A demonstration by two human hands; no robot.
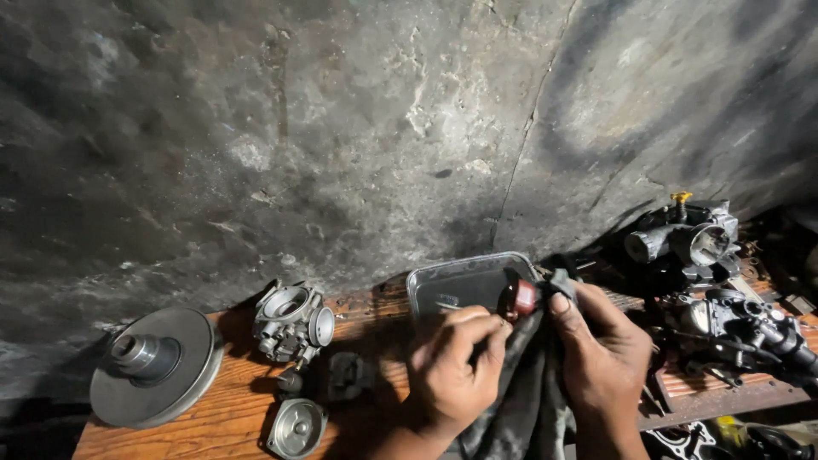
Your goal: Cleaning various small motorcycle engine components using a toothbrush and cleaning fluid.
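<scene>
Your left hand [456, 362] and right hand [601, 349] meet over the worktop [230, 409], at five o'clock from the empty metal tray [464, 285]; the right pinches a small red-and-dark part [520, 298] through a grey rag [528, 400], the left closes narrow on a thin tool, its tip unclear; the part looks light, hard, likely oily; grip it through the cloth.

Bare wood [234, 409] between carburetor [291, 322], hands [456, 366].
</scene>
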